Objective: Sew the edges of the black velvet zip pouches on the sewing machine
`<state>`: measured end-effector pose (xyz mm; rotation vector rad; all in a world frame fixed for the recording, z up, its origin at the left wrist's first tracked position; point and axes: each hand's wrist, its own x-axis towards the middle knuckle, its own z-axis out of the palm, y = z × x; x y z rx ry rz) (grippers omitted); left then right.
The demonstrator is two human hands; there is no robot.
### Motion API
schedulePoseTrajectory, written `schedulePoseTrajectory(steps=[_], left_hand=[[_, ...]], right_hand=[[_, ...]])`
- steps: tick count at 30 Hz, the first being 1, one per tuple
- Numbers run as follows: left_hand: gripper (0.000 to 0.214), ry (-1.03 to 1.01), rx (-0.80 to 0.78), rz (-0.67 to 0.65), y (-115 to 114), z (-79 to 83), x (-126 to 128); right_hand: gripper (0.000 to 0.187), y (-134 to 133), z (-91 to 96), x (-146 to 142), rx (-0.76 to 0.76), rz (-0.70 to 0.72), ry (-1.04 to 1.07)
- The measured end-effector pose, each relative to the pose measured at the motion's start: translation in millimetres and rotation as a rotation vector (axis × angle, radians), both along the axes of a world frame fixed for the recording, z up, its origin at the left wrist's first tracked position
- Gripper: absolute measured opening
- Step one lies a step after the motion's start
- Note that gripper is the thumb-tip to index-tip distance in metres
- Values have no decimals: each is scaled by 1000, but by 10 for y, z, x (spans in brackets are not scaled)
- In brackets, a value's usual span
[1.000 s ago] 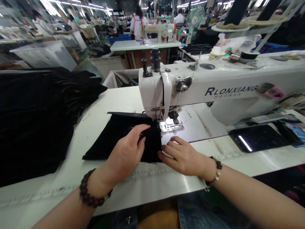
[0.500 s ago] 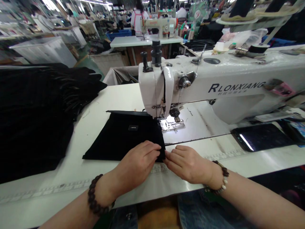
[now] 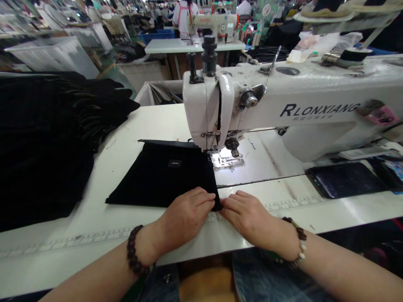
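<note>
Black cloth piece point(image 3: 141, 184) lies flat on the white surface point(image 3: 157, 119), its small label point(image 3: 175, 163) facing up, its far right part beneath the head of the sewing machine point(image 3: 204, 105). We note our left hand point(image 3: 185, 216) on the near right corner, fingers together and pressing down; whether they pinch cloth, we cannot tell. Our right hand point(image 3: 248, 216) is closed on the same corner from the outer side, fingertips against the edge. We judge the two meet there to keep that edge straight and flat. To our left sits a pile of black cloth point(image 3: 40, 147), probably placed for easy reach; a phone point(image 3: 349, 180) rests on the right, well apart from the cloth.
</note>
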<state>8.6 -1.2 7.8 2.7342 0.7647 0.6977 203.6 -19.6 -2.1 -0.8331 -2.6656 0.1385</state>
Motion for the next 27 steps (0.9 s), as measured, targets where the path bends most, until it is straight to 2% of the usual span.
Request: schedulePoseTrajectory(steps=[7, 14, 21, 27], left_hand=[[24, 91, 135, -5, -37, -114, -21], [34, 163, 280, -37, -67, -73, -2], [36, 209, 301, -52, -45, -28, 14], [33, 197, 298, -67, -42, -61, -21]], right_hand=[[16, -48, -36, 66, -31, -30, -21], [15, -44, -56, 96, -53, 22, -25], [12, -55, -48, 106, -39, 28, -41], [13, -39, -30, 107, -21, 55, -62]])
